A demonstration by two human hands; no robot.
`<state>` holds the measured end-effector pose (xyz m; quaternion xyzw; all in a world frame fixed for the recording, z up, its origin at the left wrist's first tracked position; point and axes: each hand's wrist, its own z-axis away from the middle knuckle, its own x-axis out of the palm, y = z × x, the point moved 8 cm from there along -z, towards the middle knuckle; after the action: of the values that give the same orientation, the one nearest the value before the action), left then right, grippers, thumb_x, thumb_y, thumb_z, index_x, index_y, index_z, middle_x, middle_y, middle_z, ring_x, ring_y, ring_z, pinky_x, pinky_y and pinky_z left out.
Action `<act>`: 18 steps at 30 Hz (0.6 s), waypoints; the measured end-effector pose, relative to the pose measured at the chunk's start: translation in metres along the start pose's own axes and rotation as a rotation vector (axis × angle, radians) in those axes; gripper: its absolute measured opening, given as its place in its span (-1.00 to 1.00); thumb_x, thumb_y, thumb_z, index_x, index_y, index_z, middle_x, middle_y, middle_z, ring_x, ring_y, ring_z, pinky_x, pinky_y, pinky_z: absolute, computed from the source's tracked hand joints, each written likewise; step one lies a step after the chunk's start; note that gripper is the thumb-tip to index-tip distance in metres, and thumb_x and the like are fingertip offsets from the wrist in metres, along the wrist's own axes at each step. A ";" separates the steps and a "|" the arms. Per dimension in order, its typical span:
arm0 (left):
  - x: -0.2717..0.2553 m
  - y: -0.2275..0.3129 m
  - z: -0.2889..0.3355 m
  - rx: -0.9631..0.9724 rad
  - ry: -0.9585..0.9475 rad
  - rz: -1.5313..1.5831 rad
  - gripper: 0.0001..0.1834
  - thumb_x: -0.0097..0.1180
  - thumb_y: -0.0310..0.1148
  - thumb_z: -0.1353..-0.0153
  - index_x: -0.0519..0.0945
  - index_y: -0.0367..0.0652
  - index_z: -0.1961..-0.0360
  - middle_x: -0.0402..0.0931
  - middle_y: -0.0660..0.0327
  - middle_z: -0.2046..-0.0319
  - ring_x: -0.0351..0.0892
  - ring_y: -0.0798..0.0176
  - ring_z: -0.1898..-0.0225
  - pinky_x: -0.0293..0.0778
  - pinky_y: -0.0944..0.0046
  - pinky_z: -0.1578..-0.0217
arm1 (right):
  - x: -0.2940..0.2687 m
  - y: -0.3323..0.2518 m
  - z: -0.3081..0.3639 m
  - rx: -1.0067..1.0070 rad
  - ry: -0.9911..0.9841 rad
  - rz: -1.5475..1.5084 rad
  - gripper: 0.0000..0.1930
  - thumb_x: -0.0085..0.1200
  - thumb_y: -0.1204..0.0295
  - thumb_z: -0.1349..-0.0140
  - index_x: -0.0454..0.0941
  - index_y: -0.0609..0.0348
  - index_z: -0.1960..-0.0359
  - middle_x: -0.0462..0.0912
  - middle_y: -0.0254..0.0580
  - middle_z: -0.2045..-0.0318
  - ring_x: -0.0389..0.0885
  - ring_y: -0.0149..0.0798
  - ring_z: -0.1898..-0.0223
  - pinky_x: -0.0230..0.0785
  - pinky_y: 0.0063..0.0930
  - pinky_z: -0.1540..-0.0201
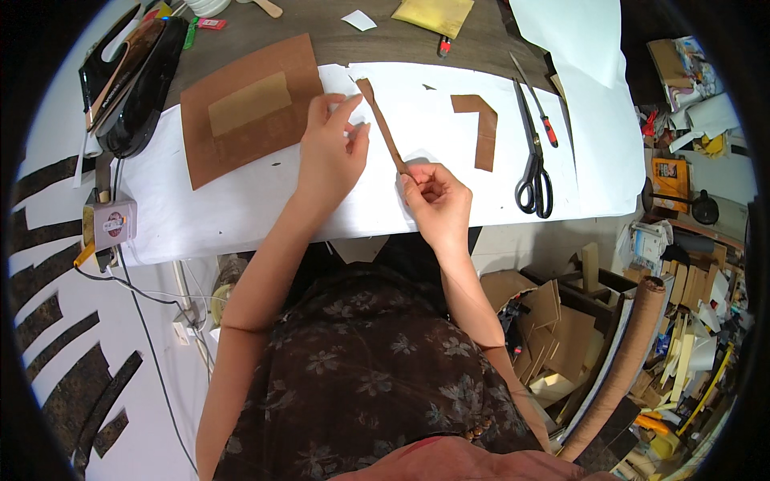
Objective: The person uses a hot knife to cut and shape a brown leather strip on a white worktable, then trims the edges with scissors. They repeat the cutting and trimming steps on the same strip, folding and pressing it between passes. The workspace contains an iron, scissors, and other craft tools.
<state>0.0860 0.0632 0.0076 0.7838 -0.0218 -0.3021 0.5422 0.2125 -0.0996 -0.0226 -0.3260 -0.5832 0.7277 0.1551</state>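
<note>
A narrow brown strip [385, 127], which looks like fabric or leather, slants up over a white-covered table. My right hand [438, 202] pinches its near end between thumb and fingers. Its far end is slightly wider and folded. Just left of that end is my left hand [333, 152], fingers apart and seemingly not touching the strip. Flat at the left lies a brown sheet [204, 160] bearing a lighter tan rectangle [250, 104]. To the right of my hands rests a bent, angular brown piece [486, 136].
Black-handled scissors [535, 176] and a slim pointed tool with a red-black handle [549, 132] lie at the right. A black iron-like appliance [140, 88] stands far left. Yellow cloth [433, 14] is at the back. On the lower right are a brown roll [626, 361] and cardboard scraps [573, 341].
</note>
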 end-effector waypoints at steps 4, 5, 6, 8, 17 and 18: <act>0.011 0.033 0.021 0.442 -0.163 -0.198 -0.54 0.16 -0.71 -0.21 0.70 -0.27 -0.15 0.64 -0.05 -0.15 0.62 -0.08 -0.28 0.47 -0.04 -0.41 | -0.001 -0.006 -0.001 -0.008 0.024 -0.002 -0.87 0.39 0.56 -0.32 0.75 0.38 0.19 0.77 -0.25 0.44 0.67 -0.54 0.43 0.58 -0.57 0.31; 0.017 0.035 0.026 0.484 -0.241 -0.192 -0.52 0.15 -0.74 -0.18 0.69 -0.29 -0.15 0.64 -0.03 -0.16 0.58 -0.09 -0.31 0.39 -0.08 -0.48 | -0.001 -0.008 -0.001 -0.016 0.017 0.013 -0.87 0.39 0.56 -0.33 0.74 0.38 0.18 0.76 -0.29 0.42 0.66 -0.55 0.41 0.58 -0.59 0.30; 0.023 0.036 0.031 0.524 -0.323 -0.191 -0.51 0.13 -0.76 -0.16 0.69 -0.31 -0.14 0.64 -0.02 -0.17 0.55 -0.10 -0.34 0.32 -0.11 -0.54 | -0.001 -0.009 0.000 -0.011 0.008 0.032 -0.87 0.38 0.56 -0.35 0.74 0.38 0.16 0.76 -0.33 0.39 0.65 -0.56 0.39 0.57 -0.61 0.29; 0.026 0.033 0.033 0.515 -0.347 -0.199 -0.51 0.09 -0.78 -0.17 0.68 -0.37 -0.14 0.63 -0.03 -0.21 0.55 -0.05 -0.36 0.29 -0.11 -0.56 | 0.000 -0.012 0.000 -0.021 0.017 0.064 -0.88 0.37 0.56 -0.37 0.73 0.38 0.15 0.75 -0.36 0.37 0.65 -0.57 0.38 0.57 -0.63 0.28; 0.024 0.027 0.039 0.567 -0.396 -0.276 -0.55 0.09 -0.64 -0.25 0.66 -0.40 -0.18 0.62 -0.02 -0.25 0.53 -0.01 -0.40 0.36 -0.05 -0.52 | 0.000 -0.034 0.012 -0.247 0.143 0.376 -0.88 0.32 0.62 -0.33 0.77 0.35 0.12 0.71 -0.16 0.38 0.69 -0.32 0.46 0.57 -0.47 0.37; 0.024 0.027 0.039 0.572 -0.410 -0.288 -0.54 0.08 -0.63 -0.25 0.65 -0.39 -0.20 0.62 -0.02 -0.26 0.52 -0.01 -0.41 0.35 -0.05 -0.52 | 0.001 -0.038 0.014 -0.292 0.151 0.406 -0.85 0.31 0.63 -0.30 0.76 0.36 0.11 0.69 -0.12 0.38 0.68 -0.23 0.50 0.57 -0.38 0.39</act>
<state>0.0942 0.0112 0.0111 0.8216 -0.1028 -0.5078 0.2380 0.1965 -0.0995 0.0147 -0.5089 -0.5914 0.6256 0.0002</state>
